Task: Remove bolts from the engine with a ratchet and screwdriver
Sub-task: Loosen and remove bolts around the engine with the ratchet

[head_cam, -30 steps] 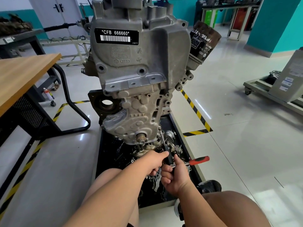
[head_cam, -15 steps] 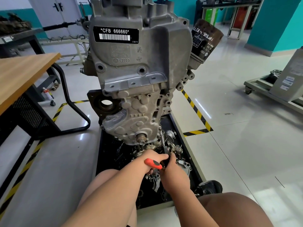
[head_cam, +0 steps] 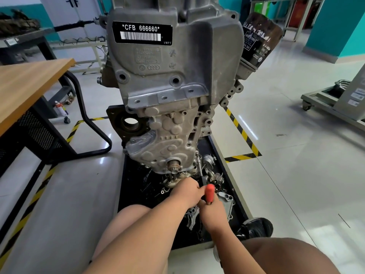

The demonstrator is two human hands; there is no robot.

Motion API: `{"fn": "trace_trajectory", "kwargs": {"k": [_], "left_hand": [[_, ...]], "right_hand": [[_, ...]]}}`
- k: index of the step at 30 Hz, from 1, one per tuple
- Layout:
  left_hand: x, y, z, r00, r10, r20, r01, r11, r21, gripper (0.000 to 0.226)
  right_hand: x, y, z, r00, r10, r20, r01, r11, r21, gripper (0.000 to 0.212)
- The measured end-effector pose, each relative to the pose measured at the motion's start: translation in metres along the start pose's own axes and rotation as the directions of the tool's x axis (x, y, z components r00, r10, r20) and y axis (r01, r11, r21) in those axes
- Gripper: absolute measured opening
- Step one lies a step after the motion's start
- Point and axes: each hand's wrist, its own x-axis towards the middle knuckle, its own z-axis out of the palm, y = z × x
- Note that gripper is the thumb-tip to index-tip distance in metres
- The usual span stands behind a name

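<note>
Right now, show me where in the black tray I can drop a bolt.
Barest patch: the tray floor between its left rim and the left hand, only small scraps there. The wooden tabletop left of the engine is bare too. Crowded: right of the right hand, where loose metal parts pile up.

The engine (head_cam: 173, 95) stands upright on the far end of a tray (head_cam: 134, 192) on the floor, at twelve o'clock from the person's knees. An oil filter (head_cam: 260, 38) juts from the engine's upper side at two o'clock. At the engine's foot, six o'clock of it, the left hand (head_cam: 186, 193) lies just beside the right hand (head_cam: 214, 211), which grips the ratchet (head_cam: 209, 194). Loose parts (head_cam: 227, 200) lie in the tray around them. A desk (head_cam: 29, 86) stands at nine o'clock, a cart (head_cam: 324, 103) at three o'clock, well apart. A shoe (head_cam: 256, 228) rests at the tray's near corner, five o'clock.
</note>
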Motion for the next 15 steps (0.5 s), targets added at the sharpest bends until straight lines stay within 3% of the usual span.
{"fn": "trace_trajectory", "kwargs": {"k": [2, 4, 6, 7, 10, 15], "left_hand": [[0.0006, 0.0014, -0.0003, 1.0, -0.024, 0.007, 0.024, 0.999, -0.045, 0.053], [0.0012, 0.0033, -0.0013, 0.998, -0.058, 0.016, 0.06, 0.991, -0.121, 0.053], [0.0009, 0.0051, -0.0027, 0.995, -0.099, 0.012, 0.1, 0.981, -0.164, 0.05], [0.0007, 0.0055, -0.0025, 0.992, -0.123, 0.014, 0.124, 0.977, -0.173, 0.05], [-0.0009, 0.0064, -0.001, 0.98, -0.19, 0.055, 0.197, 0.957, -0.211, 0.054], [-0.0002, 0.0029, -0.0016, 0.973, -0.218, 0.074, 0.23, 0.926, -0.298, 0.045]], "right_hand": [[-0.0005, -0.002, -0.0007, 0.991, 0.089, 0.101, -0.118, 0.939, 0.324, 0.006], [-0.0025, -0.006, -0.0023, 0.947, 0.182, 0.265, -0.314, 0.697, 0.645, 0.011], [-0.0032, -0.0068, -0.0042, 0.899, 0.213, 0.382, -0.437, 0.455, 0.776, 0.016], [-0.0034, -0.0067, -0.0049, 0.886, 0.211, 0.412, -0.463, 0.391, 0.796, 0.017], [-0.0054, -0.0079, -0.0063, 0.878, 0.176, 0.445, -0.477, 0.411, 0.777, 0.015], [-0.0049, -0.006, -0.0013, 0.887, 0.214, 0.409, -0.441, 0.653, 0.616, 0.016]]}}
